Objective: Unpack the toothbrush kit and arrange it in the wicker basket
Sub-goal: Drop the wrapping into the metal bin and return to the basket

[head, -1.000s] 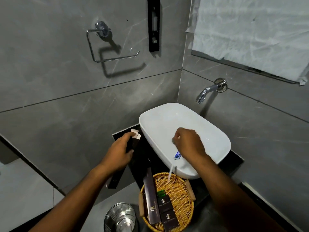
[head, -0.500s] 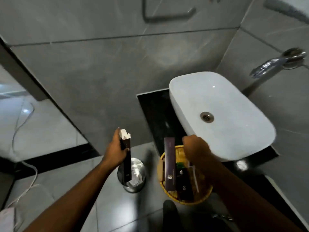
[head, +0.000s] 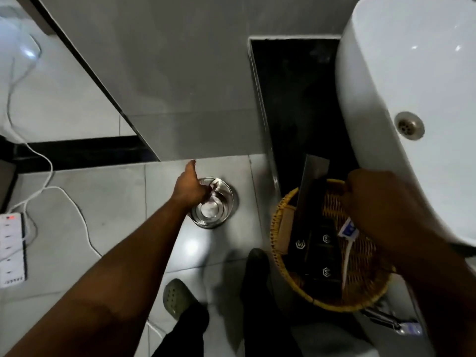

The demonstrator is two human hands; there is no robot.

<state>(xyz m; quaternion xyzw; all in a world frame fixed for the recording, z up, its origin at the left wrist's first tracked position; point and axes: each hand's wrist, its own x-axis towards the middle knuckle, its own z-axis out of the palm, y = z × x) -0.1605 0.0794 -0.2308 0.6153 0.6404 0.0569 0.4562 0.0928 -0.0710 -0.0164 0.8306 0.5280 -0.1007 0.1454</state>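
We look straight down and see our left hand (head: pixel 189 188) reaching out over a shiny metal bin (head: pixel 213 203) on the grey floor (head: pixel 98 202), its fingers loosely spread and released, with a scrap of something pale and dark inside the bin just beyond the fingertips; we cannot make out what it is. Our right hand (head: pixel 381 202) hangs over the wicker basket (head: pixel 280 228), which sits on the dark counter (head: pixel 293 99) beside the white basin (head: pixel 412 73). This hand is closed around a small white and blue toothpaste tube (head: pixel 348 231) together with a slim white toothbrush (head: pixel 346 261), whose handle slants down from under the hand into the basket. Dark boxes (head: pixel 324 253) with hexagon logos lie in the basket to the left of the toothbrush, one long box (head: pixel 309 186) leaning over the rim. A white power strip (head: pixel 11 249) lies on the floor at far left
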